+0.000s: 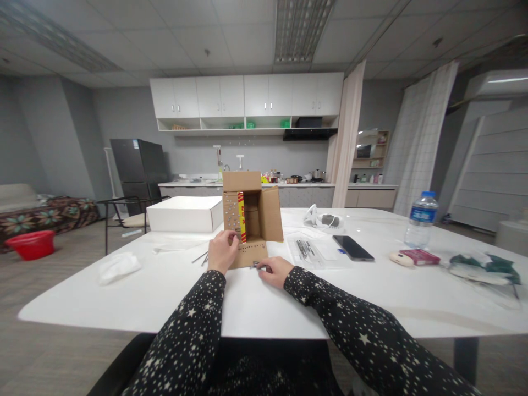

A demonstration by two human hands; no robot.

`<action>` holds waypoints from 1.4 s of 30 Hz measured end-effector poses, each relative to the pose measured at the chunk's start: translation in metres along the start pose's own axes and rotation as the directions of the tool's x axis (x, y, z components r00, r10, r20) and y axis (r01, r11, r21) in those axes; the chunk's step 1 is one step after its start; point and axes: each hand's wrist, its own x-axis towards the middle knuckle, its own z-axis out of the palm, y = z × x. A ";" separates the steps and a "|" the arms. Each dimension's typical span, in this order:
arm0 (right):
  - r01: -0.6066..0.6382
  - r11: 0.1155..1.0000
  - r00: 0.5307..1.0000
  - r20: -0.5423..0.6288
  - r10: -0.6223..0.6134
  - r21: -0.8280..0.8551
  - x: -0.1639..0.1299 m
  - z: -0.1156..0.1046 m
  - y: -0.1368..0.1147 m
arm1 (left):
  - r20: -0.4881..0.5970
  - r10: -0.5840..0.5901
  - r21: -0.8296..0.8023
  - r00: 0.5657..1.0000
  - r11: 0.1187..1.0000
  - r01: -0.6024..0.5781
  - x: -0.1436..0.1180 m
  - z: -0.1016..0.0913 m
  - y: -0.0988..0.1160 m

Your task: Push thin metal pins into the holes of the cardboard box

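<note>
A small open cardboard box (271, 212) stands upright on the white table, its flaps spread and a yellow-and-red tape strip (242, 217) down one edge. Rows of small holes and dots mark the left flap (231, 209) and the front flap (247, 257). My left hand (223, 250) is at the lower left of the box, its fingers curled together against the flap; what they pinch, if anything, is hidden. Beside the front flap, my right hand (275, 271) has its fingers closed on small thin metal pieces (254, 265) near the tabletop.
Thin dark rods (200, 257) lie left of my left hand. A clear tray with metal pieces (305, 250), a phone (353, 248) and a water bottle (421, 220) are on the right. A white box (185, 214) and crumpled tissue (119, 268) are on the left.
</note>
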 end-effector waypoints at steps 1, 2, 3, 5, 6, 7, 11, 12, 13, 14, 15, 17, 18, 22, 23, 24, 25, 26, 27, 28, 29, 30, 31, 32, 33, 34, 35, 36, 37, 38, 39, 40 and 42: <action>-0.001 1.000 1.000 0.002 0.001 -0.002 0.000 0.000 0.000 | 0.003 -0.001 0.003 1.000 1.000 0.001 0.000 0.000 0.000; -0.004 1.000 1.000 0.003 0.004 -0.002 0.000 0.000 -0.001 | 0.007 -0.002 0.006 1.000 1.000 0.002 0.000 0.000 0.000; -0.005 1.000 1.000 0.003 0.005 -0.003 -0.001 0.000 -0.001 | 0.010 -0.004 0.009 1.000 1.000 0.003 0.000 -0.001 0.000; -0.003 1.000 1.000 0.000 0.003 -0.002 -0.001 0.000 -0.001 | 0.015 -0.005 0.018 1.000 1.000 0.004 0.000 -0.001 0.000; -0.002 1.000 1.000 -0.003 0.002 -0.002 -0.001 0.000 -0.001 | 0.019 -0.004 0.023 1.000 1.000 0.003 0.000 -0.001 0.000; -0.002 1.000 1.000 -0.005 0.002 -0.001 -0.001 0.000 -0.001 | 0.023 -0.003 0.029 1.000 1.000 0.002 0.000 -0.001 0.001; -0.005 1.000 1.000 -0.005 0.005 0.001 -0.001 0.001 0.000 | 0.052 -0.015 0.039 0.999 0.999 0.013 -0.001 -0.002 0.003; -0.007 1.000 1.000 -0.002 0.007 0.002 -0.001 0.001 0.001 | 0.063 -0.017 0.034 0.998 0.999 0.015 -0.001 -0.002 0.004; -0.009 1.000 1.000 0.000 0.009 0.003 -0.001 0.001 0.001 | 0.075 -0.015 0.025 0.997 1.000 0.013 -0.001 -0.002 0.004; -0.011 1.000 1.000 0.003 0.011 0.005 -0.001 0.001 0.001 | 0.087 -0.012 0.015 0.996 1.000 0.011 -0.002 -0.002 0.004; -0.013 1.000 1.000 0.005 0.013 0.006 0.000 0.001 0.001 | 0.098 -0.008 0.005 0.995 1.000 0.007 -0.002 -0.002 0.004; -0.011 1.000 1.000 0.004 0.011 0.010 -0.001 0.001 0.000 | 0.121 0.001 -0.009 0.993 1.000 0.000 -0.003 -0.001 0.004; -0.008 1.000 1.000 0.000 0.008 0.012 -0.001 0.001 0.000 | 0.134 0.005 -0.011 0.991 1.000 -0.003 -0.003 -0.001 0.004; -0.004 1.000 1.000 -0.008 0.004 0.020 -0.002 -0.001 -0.003 | 0.199 0.013 0.013 0.980 1.000 -0.016 -0.004 -0.001 0.003; -0.006 1.000 1.000 -0.005 0.006 0.020 -0.002 -0.001 -0.003 | 0.223 0.008 0.029 0.975 0.999 -0.014 -0.004 -0.001 0.003; -0.008 1.000 1.000 -0.002 0.008 0.019 -0.002 -0.002 -0.003 | 0.247 0.001 0.046 0.969 0.999 -0.013 -0.004 -0.001 0.003; -0.008 1.000 1.000 0.001 0.008 0.018 -0.002 -0.002 -0.004 | 0.268 -0.005 0.060 0.963 0.998 -0.011 -0.004 -0.001 0.003; -0.007 1.000 1.000 0.001 0.007 0.018 -0.001 -0.002 -0.004 | 0.284 -0.011 0.071 0.959 0.997 -0.010 -0.004 -0.001 0.003; -0.004 1.000 1.000 -0.004 0.004 0.016 -0.001 -0.002 -0.004 | 0.292 -0.014 0.080 0.956 0.997 -0.010 -0.004 -0.001 0.003; -0.004 1.000 1.000 -0.004 0.004 0.016 -0.001 -0.002 -0.004 | 0.291 -0.016 0.087 0.957 0.996 -0.009 -0.004 -0.001 0.003; -0.003 1.000 1.000 -0.004 0.003 0.015 -0.001 -0.002 -0.003 | 0.287 -0.017 0.092 0.958 0.996 -0.010 -0.004 -0.001 0.003; -0.004 1.000 1.000 -0.004 0.004 0.014 -0.001 -0.001 -0.003 | 0.283 -0.017 0.098 0.959 0.995 -0.011 -0.004 0.000 0.003; -0.006 1.000 1.000 -0.003 0.006 0.013 -0.001 -0.001 -0.003 | 0.281 -0.018 0.107 0.960 0.994 -0.013 -0.004 0.000 0.003; -0.007 1.000 1.000 -0.004 0.007 0.013 -0.001 -0.001 -0.003 | 0.281 -0.020 0.118 0.960 0.993 -0.014 -0.004 0.000 0.003; -0.008 1.000 1.000 -0.005 0.008 0.012 -0.001 -0.001 -0.002 | 0.284 -0.023 0.129 0.959 0.992 -0.014 -0.004 0.000 0.003; -0.009 1.000 1.000 -0.006 0.009 0.012 -0.001 0.000 -0.002 | 0.289 -0.028 0.138 0.957 0.990 -0.013 -0.004 0.000 0.003; -0.009 1.000 1.000 -0.006 0.009 0.012 -0.001 0.000 -0.002 | 0.294 -0.032 0.144 0.955 0.989 -0.012 -0.005 0.000 0.003; -0.009 1.000 1.000 -0.007 0.009 0.013 -0.001 0.000 -0.002 | 0.297 -0.032 0.146 0.954 0.989 -0.012 -0.005 0.000 0.003; -0.009 1.000 1.000 -0.006 0.009 0.015 -0.001 0.000 -0.002 | 0.298 -0.027 0.140 0.954 0.990 -0.016 -0.005 0.000 0.002; -0.009 1.000 1.000 -0.005 0.009 0.018 -0.001 0.000 -0.002 | 0.296 -0.016 0.130 0.955 0.991 -0.024 -0.005 0.001 0.002; -0.010 1.000 1.000 -0.003 0.010 0.020 -0.001 0.000 -0.002 | 0.295 0.002 0.114 0.956 0.993 -0.037 -0.006 0.001 0.002; -0.009 1.000 1.000 -0.001 0.009 0.022 -0.001 0.000 -0.002 | 0.295 0.023 0.097 0.955 0.994 -0.054 -0.006 0.002 0.002; -0.005 1.000 1.000 0.003 0.005 0.023 -0.001 -0.001 -0.002 | 0.306 0.073 0.056 0.949 0.994 -0.094 -0.007 0.005 0.002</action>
